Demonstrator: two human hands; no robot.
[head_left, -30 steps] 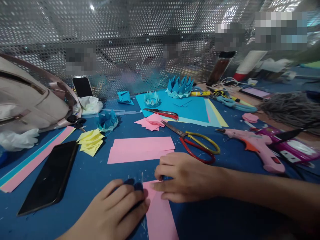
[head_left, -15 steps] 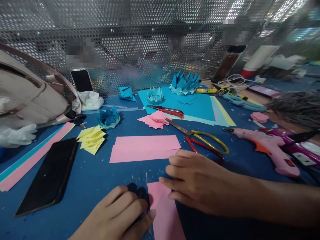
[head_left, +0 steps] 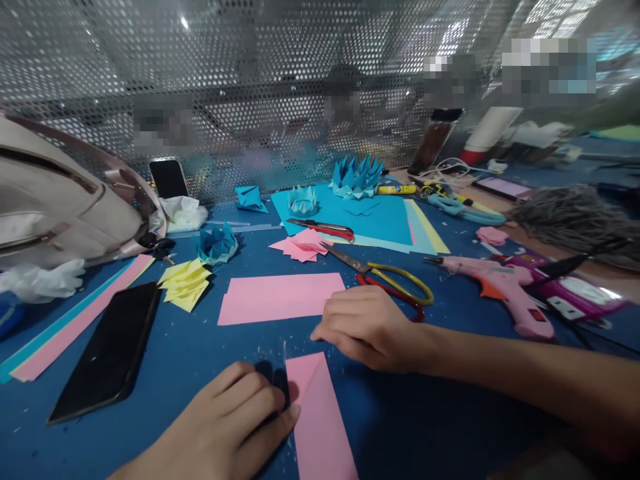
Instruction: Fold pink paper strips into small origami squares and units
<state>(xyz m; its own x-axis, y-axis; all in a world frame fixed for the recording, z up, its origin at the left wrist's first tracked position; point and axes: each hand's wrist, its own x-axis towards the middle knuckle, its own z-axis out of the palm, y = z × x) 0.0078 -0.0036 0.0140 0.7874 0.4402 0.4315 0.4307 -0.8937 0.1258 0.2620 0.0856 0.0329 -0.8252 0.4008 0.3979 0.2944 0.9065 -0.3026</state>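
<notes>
Low in the middle of the frame a pink rectangular paper strip (head_left: 315, 420) lies on the blue counter (head_left: 425, 427), its upper end folded over into a diagonal crease. The left hand (head_left: 225, 427), at the bottom centre, rests palm down with its fingers (head_left: 260, 400) curled and pressed flat against the strip's left edge, pinning it rather than gripping it. The right hand (head_left: 367, 327) sits just above and right of the strip's top corner, fingers loosely bent and holding nothing, the fingertips just off the paper.

Directly above the right hand lies a larger pink paper sheet (head_left: 277, 298), and to its right, touching the hand's far side, a pair of scissors with yellow and red handles (head_left: 390, 280). A black smartphone (head_left: 107, 350) lies face up at lower left beside a stack of yellow folded paper pieces (head_left: 185, 283). A pink glue gun (head_left: 500, 287) lies at the right. Further back, a blue folded paper flower (head_left: 356, 177) stands on a sheet of blue paper (head_left: 380, 220).
</notes>
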